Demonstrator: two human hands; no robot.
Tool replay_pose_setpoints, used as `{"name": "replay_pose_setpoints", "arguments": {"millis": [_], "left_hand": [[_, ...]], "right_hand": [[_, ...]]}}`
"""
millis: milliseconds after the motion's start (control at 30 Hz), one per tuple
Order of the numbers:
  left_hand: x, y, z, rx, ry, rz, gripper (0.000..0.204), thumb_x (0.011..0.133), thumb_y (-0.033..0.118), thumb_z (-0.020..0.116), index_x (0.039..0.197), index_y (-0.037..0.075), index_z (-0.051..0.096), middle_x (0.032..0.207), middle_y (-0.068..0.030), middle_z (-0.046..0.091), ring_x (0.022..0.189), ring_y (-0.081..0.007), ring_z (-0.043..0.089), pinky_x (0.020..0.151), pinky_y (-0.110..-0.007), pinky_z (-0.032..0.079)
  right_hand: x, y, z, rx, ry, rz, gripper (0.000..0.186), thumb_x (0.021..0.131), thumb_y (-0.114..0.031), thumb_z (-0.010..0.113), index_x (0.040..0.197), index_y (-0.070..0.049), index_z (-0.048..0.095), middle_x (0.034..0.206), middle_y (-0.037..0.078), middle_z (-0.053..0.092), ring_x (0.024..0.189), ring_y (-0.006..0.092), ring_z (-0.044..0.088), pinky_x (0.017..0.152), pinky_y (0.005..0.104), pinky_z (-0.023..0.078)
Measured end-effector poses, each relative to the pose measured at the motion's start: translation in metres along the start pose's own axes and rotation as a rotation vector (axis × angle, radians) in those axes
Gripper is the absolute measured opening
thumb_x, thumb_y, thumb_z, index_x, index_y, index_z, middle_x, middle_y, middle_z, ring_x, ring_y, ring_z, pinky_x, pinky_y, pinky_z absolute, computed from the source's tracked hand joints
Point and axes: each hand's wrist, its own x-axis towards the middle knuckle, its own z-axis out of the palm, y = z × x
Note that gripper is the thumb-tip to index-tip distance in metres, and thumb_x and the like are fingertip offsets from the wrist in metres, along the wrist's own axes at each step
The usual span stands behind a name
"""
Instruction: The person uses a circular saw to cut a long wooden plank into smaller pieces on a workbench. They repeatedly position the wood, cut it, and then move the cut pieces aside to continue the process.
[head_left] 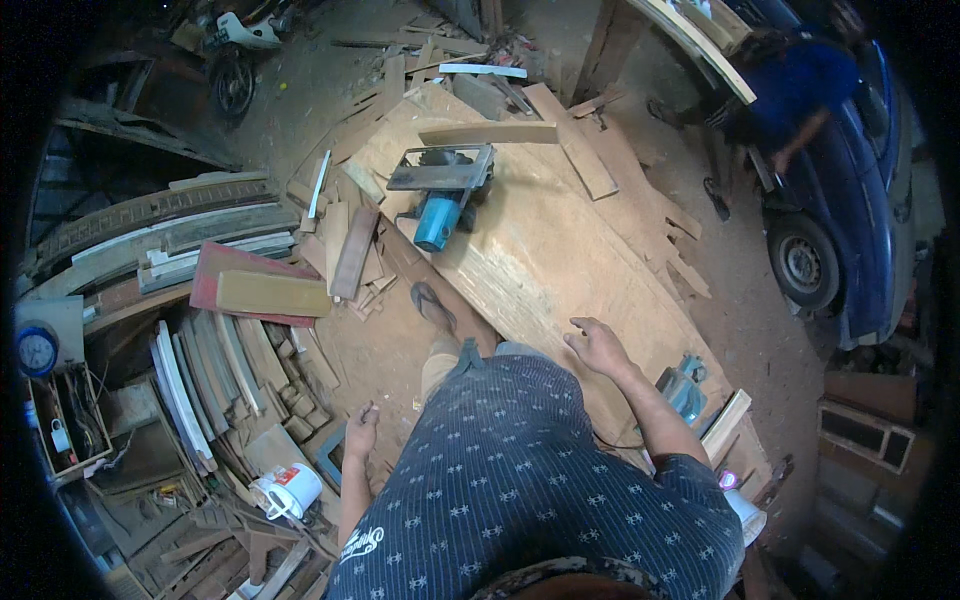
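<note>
My right hand (598, 348) hovers at the near part of a large dusty wooden board (540, 260), fingers apart and holding nothing. At my left side hangs my left hand (362, 430), its fingers loosely curled with nothing visible in them. Farther off on the board rests a teal circular saw (437, 222), its flat grey base plate facing up. Beyond it lies a short wooden plank (488, 133). Close to my right forearm sits a second teal power tool (683, 390), partly hidden, beside a pale wood block (726, 426).
Stacked timber strips (190, 390) and a white bucket (292, 490) stand on the left. Scrap wood (350, 250) litters the floor beside the board. At right, a person in blue (800, 85) carries or stands by long planks near a blue car (865, 230).
</note>
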Motion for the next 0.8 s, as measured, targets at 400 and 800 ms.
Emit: {"name": "replay_pose_setpoints", "arguments": {"millis": [400, 800], "left_hand": [[0.009, 0.020, 0.025, -0.013, -0.137, 0.061, 0.032, 0.099, 0.027, 0.062, 0.113, -0.002, 0.070, 0.094, -0.0067, 0.071, 0.090, -0.0133, 0.065, 0.080, -0.030, 0.051], [0.029, 0.001, 0.030, -0.106, -0.096, 0.090, 0.033, 0.098, 0.030, 0.065, 0.110, 0.000, 0.069, 0.091, -0.0019, 0.067, 0.082, -0.0119, 0.060, 0.079, -0.028, 0.049]], "right_hand": [[-0.002, 0.006, 0.012, 0.007, -0.043, -0.056, 0.048, 0.092, -0.032, 0.065, 0.127, 0.001, 0.063, 0.127, 0.025, 0.063, 0.120, 0.0399, 0.059, 0.105, 0.0445, 0.046], [-0.010, 0.012, -0.001, 0.004, -0.013, 0.012, 0.048, 0.092, -0.033, 0.065, 0.127, 0.001, 0.063, 0.129, 0.024, 0.063, 0.122, 0.0392, 0.058, 0.106, 0.0442, 0.045]]}}
